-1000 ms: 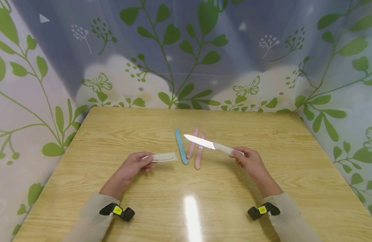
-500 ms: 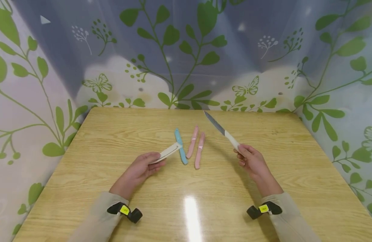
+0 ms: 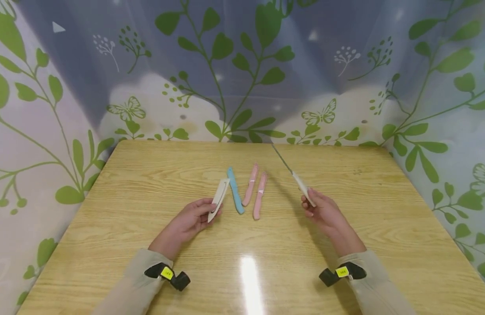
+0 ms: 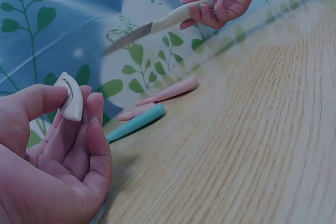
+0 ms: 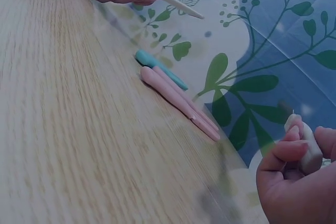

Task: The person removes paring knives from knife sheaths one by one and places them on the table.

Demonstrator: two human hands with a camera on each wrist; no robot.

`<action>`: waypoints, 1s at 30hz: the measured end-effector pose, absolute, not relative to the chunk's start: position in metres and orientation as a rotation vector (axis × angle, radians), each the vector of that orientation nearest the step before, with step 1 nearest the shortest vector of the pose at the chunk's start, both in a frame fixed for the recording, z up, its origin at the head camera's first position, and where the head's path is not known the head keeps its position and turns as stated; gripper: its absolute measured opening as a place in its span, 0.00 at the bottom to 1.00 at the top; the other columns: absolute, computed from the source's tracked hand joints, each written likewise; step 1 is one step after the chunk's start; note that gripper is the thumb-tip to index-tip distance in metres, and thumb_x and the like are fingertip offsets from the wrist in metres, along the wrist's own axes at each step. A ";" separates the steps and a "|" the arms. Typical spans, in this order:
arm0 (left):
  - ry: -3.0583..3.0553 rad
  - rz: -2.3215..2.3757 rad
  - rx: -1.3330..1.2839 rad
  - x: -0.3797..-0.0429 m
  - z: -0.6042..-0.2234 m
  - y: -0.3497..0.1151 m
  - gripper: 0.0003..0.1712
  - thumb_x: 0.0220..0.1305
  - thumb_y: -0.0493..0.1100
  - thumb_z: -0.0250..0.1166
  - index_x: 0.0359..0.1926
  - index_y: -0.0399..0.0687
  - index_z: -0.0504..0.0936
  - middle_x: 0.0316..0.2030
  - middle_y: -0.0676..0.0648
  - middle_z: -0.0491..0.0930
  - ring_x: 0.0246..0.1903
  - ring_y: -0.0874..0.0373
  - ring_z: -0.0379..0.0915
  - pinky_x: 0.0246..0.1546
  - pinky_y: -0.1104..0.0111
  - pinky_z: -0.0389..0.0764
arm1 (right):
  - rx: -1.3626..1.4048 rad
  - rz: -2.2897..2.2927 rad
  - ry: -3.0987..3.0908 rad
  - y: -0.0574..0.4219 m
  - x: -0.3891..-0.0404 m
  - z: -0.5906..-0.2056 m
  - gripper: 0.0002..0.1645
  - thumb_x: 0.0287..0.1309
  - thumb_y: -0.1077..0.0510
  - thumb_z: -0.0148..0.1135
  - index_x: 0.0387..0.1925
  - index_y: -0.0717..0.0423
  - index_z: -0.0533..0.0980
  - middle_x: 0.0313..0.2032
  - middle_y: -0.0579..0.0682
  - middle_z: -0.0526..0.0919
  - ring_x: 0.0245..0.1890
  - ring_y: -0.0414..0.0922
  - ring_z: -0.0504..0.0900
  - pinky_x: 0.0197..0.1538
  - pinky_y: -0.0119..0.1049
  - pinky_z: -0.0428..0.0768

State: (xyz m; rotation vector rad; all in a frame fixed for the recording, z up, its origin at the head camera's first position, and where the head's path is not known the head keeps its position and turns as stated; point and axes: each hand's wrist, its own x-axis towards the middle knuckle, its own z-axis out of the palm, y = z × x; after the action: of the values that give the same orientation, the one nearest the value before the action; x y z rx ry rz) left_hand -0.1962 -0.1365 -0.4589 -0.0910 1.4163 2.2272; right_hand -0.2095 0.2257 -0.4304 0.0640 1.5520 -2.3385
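My left hand (image 3: 193, 218) pinches a white knife sheath (image 3: 219, 199) between thumb and fingers, raised over the table. The sheath's slot edge shows in the left wrist view. In my right hand (image 3: 325, 212) is a knife with a white handle (image 3: 303, 189), gripped near the handle's end. Its grey blade (image 3: 282, 158) points up and away to the left, almost edge-on in the head view; the left wrist view shows the blade (image 4: 127, 40) bare. Between the hands, on the table, lie a blue sheathed knife (image 3: 235, 191) and two pink sheathed knives (image 3: 249, 186).
The wooden table (image 3: 148, 170) has its far edge against a curtain (image 3: 242, 65) with green leaf and butterfly prints, which also hangs on both sides. Each sleeve carries a black strap with a small camera (image 3: 180, 281) at the wrist.
My left hand has moved right and turned the sheath from level to nearly upright. The knife in my right hand has swung from pointing left to pointing away, its blade turning edge-on.
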 end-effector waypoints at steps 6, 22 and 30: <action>1.454 2.194 -0.035 -0.196 -0.459 -0.134 0.09 0.69 0.36 0.55 0.49 0.41 0.74 0.43 0.48 0.84 0.40 0.60 0.80 0.35 0.73 0.78 | -0.028 -2.299 1.507 0.222 -0.208 -0.432 0.15 0.74 0.55 0.39 0.41 0.54 0.73 0.28 0.44 0.77 0.27 0.35 0.72 0.24 0.23 0.69; 1.513 2.130 -0.023 -0.197 -0.460 -0.119 0.13 0.68 0.34 0.57 0.51 0.36 0.72 0.44 0.44 0.83 0.41 0.55 0.80 0.38 0.69 0.80 | -0.051 -2.217 1.545 0.220 -0.207 -0.433 0.15 0.71 0.61 0.47 0.54 0.58 0.56 0.36 0.47 0.86 0.35 0.40 0.82 0.31 0.27 0.78; 1.574 2.106 0.034 -0.197 -0.462 -0.106 0.12 0.68 0.32 0.56 0.50 0.33 0.69 0.40 0.41 0.79 0.40 0.54 0.79 0.37 0.68 0.80 | -0.076 -2.173 1.596 0.223 -0.206 -0.437 0.19 0.70 0.63 0.47 0.55 0.59 0.52 0.38 0.53 0.78 0.37 0.44 0.83 0.42 0.33 0.83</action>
State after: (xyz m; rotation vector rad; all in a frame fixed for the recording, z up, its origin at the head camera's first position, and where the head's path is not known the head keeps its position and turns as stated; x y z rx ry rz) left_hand -0.1969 -0.1060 -0.4620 0.0338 1.5741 2.1060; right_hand -0.2063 0.2232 -0.4371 -0.0764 1.5958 -2.1733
